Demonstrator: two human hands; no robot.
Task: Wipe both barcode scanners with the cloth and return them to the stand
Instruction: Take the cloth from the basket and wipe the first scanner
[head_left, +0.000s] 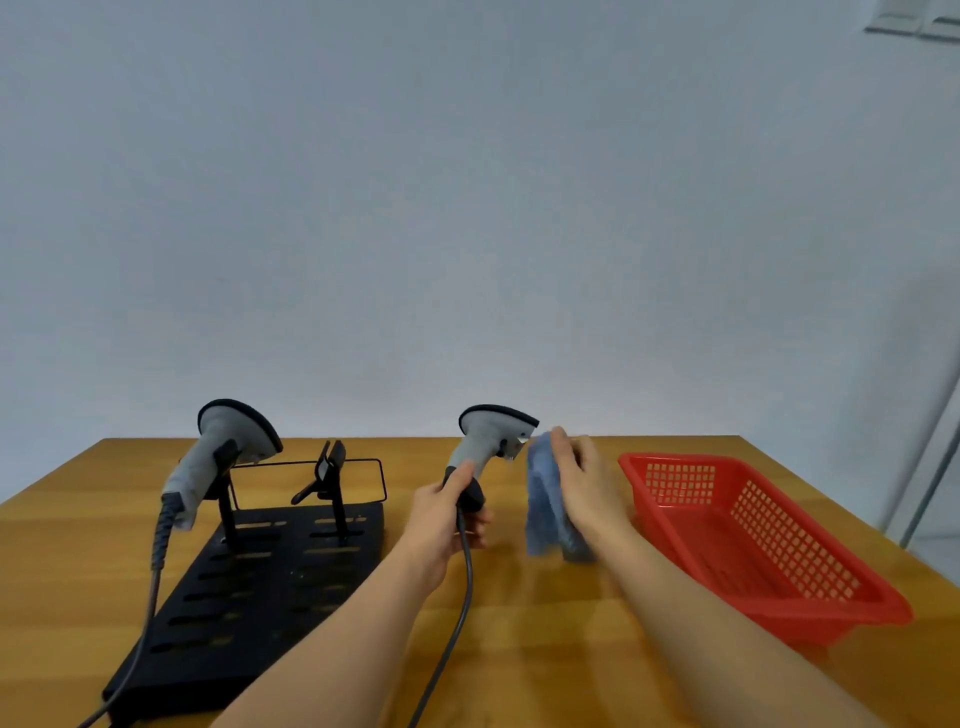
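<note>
From my feed, the left hand (447, 512) has its fingers curled round the handle of a grey handheld barcode scanner with a black-rimmed head (491, 441), holding it upright above the wooden table (571, 623), with its dark cable (457, 613) trailing down toward the near edge. The right hand (584, 475) grips a crumpled blue cloth (545, 504), which hangs down from it, the top corner right up against the scanner's head. It's a bit blurry there, so I can't say exactly which part it touches.

The second grey scanner (223, 457) sits in the left cradle of the black slotted metal stand (260, 587), tilted, with its own coiled cable (156, 561) dropping off the front. The stand's right cradle (330, 475) has nothing in it. A red plastic mesh basket (769, 597) sits over on the right side of the table, well apart from the hands.
</note>
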